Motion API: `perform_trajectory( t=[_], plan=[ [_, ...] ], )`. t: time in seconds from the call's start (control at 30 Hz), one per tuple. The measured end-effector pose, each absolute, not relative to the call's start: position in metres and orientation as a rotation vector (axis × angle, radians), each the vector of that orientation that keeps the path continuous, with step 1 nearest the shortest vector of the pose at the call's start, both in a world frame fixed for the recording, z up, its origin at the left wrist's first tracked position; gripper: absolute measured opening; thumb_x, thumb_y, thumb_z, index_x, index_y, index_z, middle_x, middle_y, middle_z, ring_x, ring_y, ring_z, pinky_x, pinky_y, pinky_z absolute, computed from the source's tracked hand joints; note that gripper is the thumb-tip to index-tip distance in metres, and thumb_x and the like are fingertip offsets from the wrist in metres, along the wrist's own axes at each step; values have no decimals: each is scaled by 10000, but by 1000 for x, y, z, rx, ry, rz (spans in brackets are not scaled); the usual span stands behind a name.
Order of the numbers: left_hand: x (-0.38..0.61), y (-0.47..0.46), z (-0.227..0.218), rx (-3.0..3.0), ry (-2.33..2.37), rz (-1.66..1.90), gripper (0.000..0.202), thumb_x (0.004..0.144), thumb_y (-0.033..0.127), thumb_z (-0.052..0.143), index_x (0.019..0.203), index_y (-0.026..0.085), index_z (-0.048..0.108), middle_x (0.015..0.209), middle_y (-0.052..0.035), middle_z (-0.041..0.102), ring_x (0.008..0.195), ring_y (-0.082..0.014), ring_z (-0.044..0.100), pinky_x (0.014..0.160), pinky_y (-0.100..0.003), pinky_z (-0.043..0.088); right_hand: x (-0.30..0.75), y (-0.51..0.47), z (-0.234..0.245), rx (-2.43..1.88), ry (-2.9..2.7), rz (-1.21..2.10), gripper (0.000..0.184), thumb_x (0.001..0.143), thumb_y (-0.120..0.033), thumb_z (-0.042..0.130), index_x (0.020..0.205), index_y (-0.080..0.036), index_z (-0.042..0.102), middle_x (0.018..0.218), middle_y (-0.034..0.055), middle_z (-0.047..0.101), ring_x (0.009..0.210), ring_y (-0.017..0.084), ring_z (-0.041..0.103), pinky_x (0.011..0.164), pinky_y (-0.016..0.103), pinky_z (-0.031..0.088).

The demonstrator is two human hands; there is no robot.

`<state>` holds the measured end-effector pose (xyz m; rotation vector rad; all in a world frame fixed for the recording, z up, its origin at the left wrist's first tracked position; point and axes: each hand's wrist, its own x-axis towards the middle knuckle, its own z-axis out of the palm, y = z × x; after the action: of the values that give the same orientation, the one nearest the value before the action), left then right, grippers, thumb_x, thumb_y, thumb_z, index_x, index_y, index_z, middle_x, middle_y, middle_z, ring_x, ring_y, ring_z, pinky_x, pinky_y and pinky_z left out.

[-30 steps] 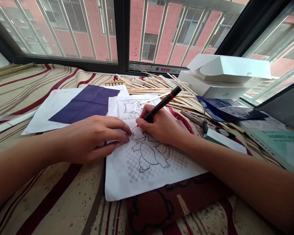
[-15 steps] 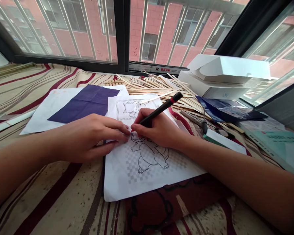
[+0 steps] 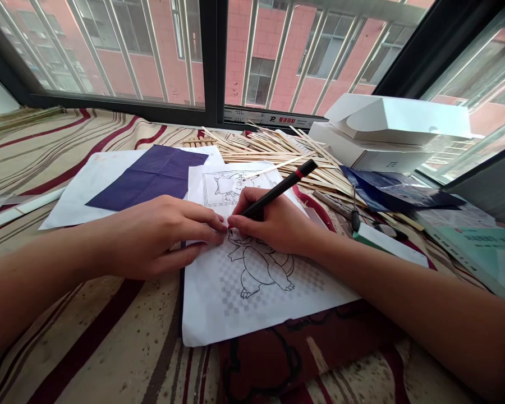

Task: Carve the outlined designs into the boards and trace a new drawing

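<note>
My right hand (image 3: pixel 273 224) is closed round a black pen (image 3: pixel 280 189) with a red band near its top end. Its reddish tip meets the head of a cartoon creature on a white printed sheet (image 3: pixel 210 314). The creature is outlined in black over a grey checkered patch, with a smaller framed picture above it. Flat on the sheet's left side rests my left hand (image 3: pixel 164 235), fingers stretched out and their tips close to the pen tip. Under the sheet lies a dark reddish-brown board (image 3: pixel 303 359) with black outlines, and a dark edge shows along the sheet's left side.
Dark blue paper (image 3: pixel 147 178) lies on white paper (image 3: pixel 69 196) at the left. Thin wooden sticks (image 3: pixel 269 148) are heaped at the back, beside a white box (image 3: pixel 374 151). A screwdriver (image 3: pixel 355 216) and a green book (image 3: pixel 480 241) lie right, on striped cloth (image 3: pixel 88 331).
The whole view has shifted slightly, so everything sits a little further right. Both hands and the pen keep nearly the same place on the sheet.
</note>
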<state>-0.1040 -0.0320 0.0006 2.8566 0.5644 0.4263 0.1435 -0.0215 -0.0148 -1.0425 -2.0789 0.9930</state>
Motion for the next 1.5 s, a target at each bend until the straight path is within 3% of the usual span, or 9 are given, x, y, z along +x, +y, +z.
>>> perform_trajectory(
  t=[0.77,1.5],
  plan=[
    [-103,-34,1,2834,612,429,332,992,205,496,1182,230,768,1277,-79,742,1143,-204,714,1003,-289,572,143,-21,-16,-1022,-2061,1055,181,844,-266,721,770,-190,574,636,-48,618,601,114,534,554,260,405],
    [-104,-32,0,2859,556,433,329,977,187,511,1193,231,755,1294,-83,736,1150,-217,721,996,-329,594,142,-19,-17,-1083,-2047,902,185,856,-265,708,756,-198,568,625,-53,593,591,116,519,570,275,396]
  ],
)
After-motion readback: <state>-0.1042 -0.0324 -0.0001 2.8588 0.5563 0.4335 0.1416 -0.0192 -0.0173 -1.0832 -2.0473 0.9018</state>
